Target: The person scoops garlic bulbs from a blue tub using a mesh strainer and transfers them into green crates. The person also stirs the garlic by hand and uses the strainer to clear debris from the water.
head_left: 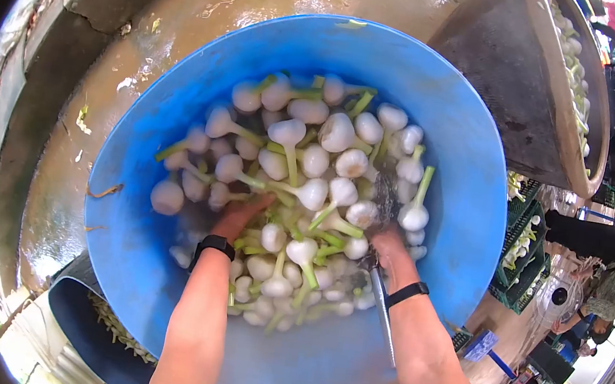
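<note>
Many white garlic bulbs [315,160] with short green stems float in water inside a large blue tub [475,160]. My left hand [244,211], below a black wristband, reaches in among the bulbs at the left of the middle; its fingers are sunk between bulbs and stems. On the right, my right hand [389,248] is down at the water beside a thin metal pipe [382,314], where water splashes. Its fingers are hidden, so whether it grips the pipe or a bulb does not show.
A dark container [79,306] with trimmings stands lower left. At upper right is a large tilted tub [508,86] with bulbs behind its rim. Green crates [524,259] stand on the right, near another person [609,290]. Wet concrete floor [180,35] lies behind the tub.
</note>
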Demonstrator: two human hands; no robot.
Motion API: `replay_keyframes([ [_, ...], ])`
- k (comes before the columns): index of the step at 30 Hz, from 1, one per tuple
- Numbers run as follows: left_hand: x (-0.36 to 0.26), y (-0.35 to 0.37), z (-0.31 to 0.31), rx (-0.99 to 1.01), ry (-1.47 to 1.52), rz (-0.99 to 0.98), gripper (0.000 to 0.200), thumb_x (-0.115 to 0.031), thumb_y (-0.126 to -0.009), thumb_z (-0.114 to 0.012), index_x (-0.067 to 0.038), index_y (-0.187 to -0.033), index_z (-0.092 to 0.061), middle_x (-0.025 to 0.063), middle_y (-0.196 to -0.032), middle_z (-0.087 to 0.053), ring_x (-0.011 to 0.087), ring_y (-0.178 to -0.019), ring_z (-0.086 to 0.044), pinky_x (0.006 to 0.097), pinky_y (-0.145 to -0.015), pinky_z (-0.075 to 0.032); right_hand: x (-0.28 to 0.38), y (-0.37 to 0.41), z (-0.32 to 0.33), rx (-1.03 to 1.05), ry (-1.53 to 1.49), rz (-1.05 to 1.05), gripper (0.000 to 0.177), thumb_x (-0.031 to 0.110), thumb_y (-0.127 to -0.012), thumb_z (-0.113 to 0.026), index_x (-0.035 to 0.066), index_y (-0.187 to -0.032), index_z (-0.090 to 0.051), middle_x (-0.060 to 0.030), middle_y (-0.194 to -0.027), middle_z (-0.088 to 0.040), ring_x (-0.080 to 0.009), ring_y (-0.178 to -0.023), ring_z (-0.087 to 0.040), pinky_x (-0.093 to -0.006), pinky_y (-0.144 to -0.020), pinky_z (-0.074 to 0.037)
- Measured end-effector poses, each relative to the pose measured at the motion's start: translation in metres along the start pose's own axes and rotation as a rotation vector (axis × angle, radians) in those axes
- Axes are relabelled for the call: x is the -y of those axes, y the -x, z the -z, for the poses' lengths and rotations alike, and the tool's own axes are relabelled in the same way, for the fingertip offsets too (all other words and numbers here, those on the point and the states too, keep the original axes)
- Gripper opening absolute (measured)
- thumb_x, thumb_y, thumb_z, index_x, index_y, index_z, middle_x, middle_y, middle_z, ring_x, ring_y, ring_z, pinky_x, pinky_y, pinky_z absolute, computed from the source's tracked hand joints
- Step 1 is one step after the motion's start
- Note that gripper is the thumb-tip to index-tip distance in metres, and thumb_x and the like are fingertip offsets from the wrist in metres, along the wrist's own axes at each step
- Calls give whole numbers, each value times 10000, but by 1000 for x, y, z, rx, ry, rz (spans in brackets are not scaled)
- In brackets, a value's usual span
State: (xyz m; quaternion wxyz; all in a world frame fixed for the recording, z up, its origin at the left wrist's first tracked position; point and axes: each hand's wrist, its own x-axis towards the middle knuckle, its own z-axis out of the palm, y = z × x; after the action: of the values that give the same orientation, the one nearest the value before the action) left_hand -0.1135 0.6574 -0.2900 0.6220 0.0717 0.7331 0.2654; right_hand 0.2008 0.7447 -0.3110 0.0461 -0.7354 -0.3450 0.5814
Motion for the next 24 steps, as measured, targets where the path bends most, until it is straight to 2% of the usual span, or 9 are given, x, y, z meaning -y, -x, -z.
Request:
replay_keyframes([
  [2, 2, 0, -6, 206, 109, -70, 663, -381, -768, -722, 31, -1246, -519, 91, -1269, -536, 181, -1129, -512, 292, -980, -380, 6, 7, -6, -9, -35, -78, 650, -69, -747, -515, 25, -1373, -368, -199, -1240, -524, -282, -1082, -542, -357, -868, -479],
  [5, -2, 7, -16, 395, 235, -139, 617, -461, -782, -682, -10, -1192, -588, 110, -1298, -505, 191, -1170, -479, 298, -1006, -360, 11, 21, -8, 80, -75, -78, 580, -83, -764, -516, 16, -1326, -412, -180, -1198, -552, -266, -1031, -571, -370, -833, -500],
  [11, -16, 36, -60, 302, 225, -184, 804, -344, -671, -818, -43, -1311, -437, 80, -1221, -554, 197, -1122, -515, 320, -1006, -364, 48, 102, 11, 217, -203, -68, 557, -119, -732, -471, 29, -1270, -474, -123, -1117, -607, -224, -986, -605, -357, -791, -524],
  [13, -24, 55, -64, 297, 268, -281, 743, -314, -659, -825, -38, -1256, -480, 89, -1204, -557, 191, -1052, -549, 334, -917, -459, 58, 130, 15, 175, -167, -99, 559, -116, -728, -473, 25, -1269, -470, -123, -1118, -605, -227, -965, -610, -351, -772, -532],
  [14, -37, 69, -60, 374, 279, -105, 736, -316, -671, -815, -59, -1268, -470, 91, -1188, -557, 183, -1004, -572, 328, -778, -530, 61, 139, 17, 177, -214, -83, 561, -118, -720, -471, 23, -1263, -473, -123, -1113, -606, -230, -964, -608, -352, -785, -527],
  [17, -51, 93, -57, 349, 302, -198, 718, -335, -693, -796, -54, -1265, -464, 95, -1150, -570, 178, -951, -593, 307, -665, -551, 64, 165, 25, 106, -303, -41, 562, -114, -692, -462, 26, -1234, -503, -113, -1097, -608, -216, -939, -597, -335, -801, -509],
  [21, -81, 123, -56, 407, 177, -223, 845, -384, -703, -780, -57, -1371, -381, 122, -1194, -556, 200, -968, -595, 297, -696, -536, 71, 207, 39, 122, -282, -52, 659, -93, -670, -457, 50, -1313, -447, -92, -1129, -587, -183, -879, -573, -292, -753, -486],
  [22, -95, 136, -54, 481, 154, -160, 909, -407, -713, -776, -80, -1420, -309, 114, -1330, -459, 216, -1119, -529, 339, -849, -497, 71, 218, 40, 146, -356, -12, 693, -91, -668, -460, 51, -1343, -407, -103, -1119, -589, -201, -872, -591, -317, -742, -502],
  [24, -91, 139, -64, 443, 119, -290, 917, -416, -704, -780, -76, -1418, -315, 119, -1335, -452, 214, -1131, -518, 340, -881, -476, 77, 244, 44, 238, -457, 12, 802, -89, -679, -458, 91, -1437, -269, -127, -1194, -561, -222, -922, -612, -342, -765, -518],
])
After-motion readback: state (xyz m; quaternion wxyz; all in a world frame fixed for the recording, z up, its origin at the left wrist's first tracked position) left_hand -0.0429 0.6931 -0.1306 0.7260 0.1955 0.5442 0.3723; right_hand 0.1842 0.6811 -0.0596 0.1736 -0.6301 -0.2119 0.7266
